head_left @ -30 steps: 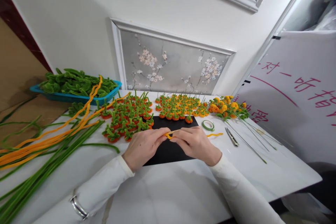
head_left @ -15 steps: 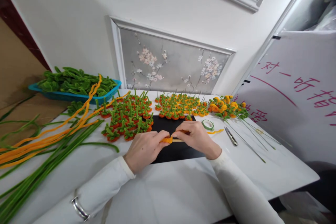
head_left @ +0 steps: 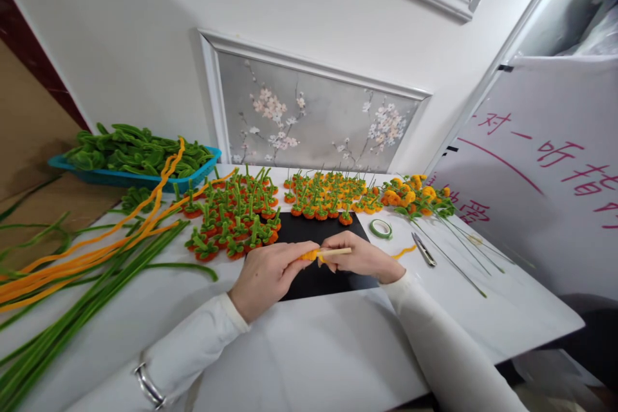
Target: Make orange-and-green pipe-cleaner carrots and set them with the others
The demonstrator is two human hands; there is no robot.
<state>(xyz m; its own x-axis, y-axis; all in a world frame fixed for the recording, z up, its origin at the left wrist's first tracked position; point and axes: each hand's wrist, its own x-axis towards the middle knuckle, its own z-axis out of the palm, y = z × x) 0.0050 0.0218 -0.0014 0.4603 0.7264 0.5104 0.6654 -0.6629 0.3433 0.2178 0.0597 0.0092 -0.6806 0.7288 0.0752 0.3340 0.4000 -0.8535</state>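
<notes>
My left hand (head_left: 268,275) is closed around a thin wooden stick, whose pale end (head_left: 342,251) points right in front of my right fingers. Orange chenille stem (head_left: 309,255) is coiled round the stick at my left fingertips. With fingers pinched together, my right hand (head_left: 363,259) grips the strand of that stem close to the coil, and its loose tail (head_left: 404,252) shows beyond the wrist. Both hands are above a black mat (head_left: 309,283). My left fingers hide the stick's other end.
Green-stemmed orange pieces (head_left: 236,212) and yellow-orange ones (head_left: 328,193) stand behind the mat. Left lie orange (head_left: 96,251) and green chenille stems (head_left: 96,309), by a blue basket (head_left: 140,177) of green leaves. Right are green tape (head_left: 380,228), thread snips (head_left: 423,250) and finished flowers (head_left: 418,193).
My right hand has turned and shifted, so the stick's end now shows in front of its fingers instead of behind them. My left hand still holds the stick and coil.
</notes>
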